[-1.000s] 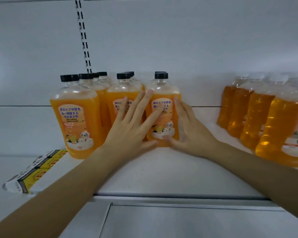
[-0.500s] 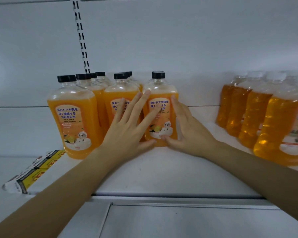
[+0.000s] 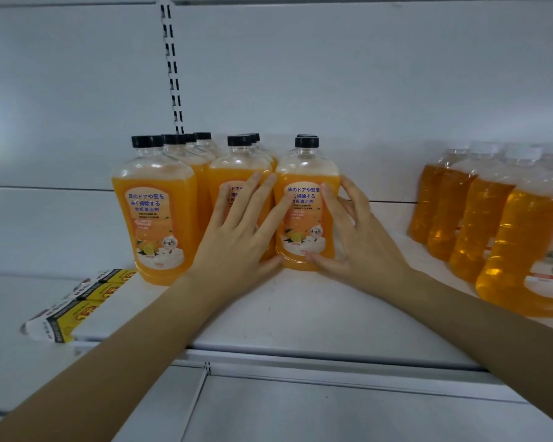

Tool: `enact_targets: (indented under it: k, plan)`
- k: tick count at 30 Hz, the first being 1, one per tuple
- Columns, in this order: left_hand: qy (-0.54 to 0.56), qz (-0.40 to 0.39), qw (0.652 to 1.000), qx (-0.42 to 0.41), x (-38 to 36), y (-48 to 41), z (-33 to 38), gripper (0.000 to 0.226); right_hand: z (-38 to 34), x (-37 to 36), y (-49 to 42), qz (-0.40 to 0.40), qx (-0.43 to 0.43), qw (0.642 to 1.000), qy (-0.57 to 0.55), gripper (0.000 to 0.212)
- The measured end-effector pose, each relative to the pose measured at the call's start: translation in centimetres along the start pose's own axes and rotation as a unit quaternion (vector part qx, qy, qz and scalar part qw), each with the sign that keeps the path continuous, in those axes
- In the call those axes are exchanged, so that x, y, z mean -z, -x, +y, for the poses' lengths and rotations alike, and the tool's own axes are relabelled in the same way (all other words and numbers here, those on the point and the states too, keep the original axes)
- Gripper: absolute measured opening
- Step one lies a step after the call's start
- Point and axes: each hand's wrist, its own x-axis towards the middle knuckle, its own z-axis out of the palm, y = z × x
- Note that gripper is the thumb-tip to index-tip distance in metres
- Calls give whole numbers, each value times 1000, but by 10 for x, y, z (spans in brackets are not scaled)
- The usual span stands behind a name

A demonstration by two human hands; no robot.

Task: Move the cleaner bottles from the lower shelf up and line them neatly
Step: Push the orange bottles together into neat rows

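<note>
Two bare forearms reach in over the near edge of the white shelf (image 3: 300, 317). Near the left wrist, a strip of yellow and black price tags (image 3: 77, 301) lies along the shelf's front edge.

The left hand (image 3: 237, 250) lies flat, its fingers (image 3: 248, 196) straight and spread over the front of the middle bottle (image 3: 237, 167). Its forefinger reaches across to the front right bottle (image 3: 307, 224) and its thumb touches that bottle's base.

The right hand (image 3: 361, 247) cups the same bottle from the other side. Its forefinger (image 3: 332, 202) lies on the label, the other fingers bend round the right side, and the thumb lies along the bottom front. That bottle stands upright between the two hands, just beside the middle one.

Left of the left fingers stands a third orange bottle (image 3: 155, 212), upright with a black cap. Beyond the fingertips, more black-capped bottles (image 3: 201, 145) stand in rows behind these three.

Well to the right of the right fingers runs a row of amber bottles (image 3: 492, 234) with pale caps. Farthest back, a slotted upright (image 3: 173, 74) rises on the back wall.
</note>
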Motion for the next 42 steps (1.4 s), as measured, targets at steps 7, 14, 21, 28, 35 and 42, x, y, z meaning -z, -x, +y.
enact_targets:
  k: [7, 14, 21, 28, 35, 42]
  plan:
    - [5, 17, 999, 47, 7, 0, 6, 71, 4, 6, 4, 5, -1, 999, 32, 87]
    - [38, 7, 992, 117, 5, 3, 4, 80, -1, 11, 5, -3, 88, 985, 150, 75]
    - [67, -17, 992, 101, 4, 1, -4, 87, 1, 10, 6, -10, 77, 983, 164, 74]
    - [33, 89, 995, 12, 31, 15, -18, 51, -12, 15, -10, 60, 79, 979, 177, 64]
    - [15, 107, 994, 14, 50, 56, -94, 59, -84, -10, -38, 55, 124, 986, 101, 63]
    - [178, 23, 983, 22, 29, 79, -126, 75, -139, -34, -54, 19, 105, 990, 89, 66]
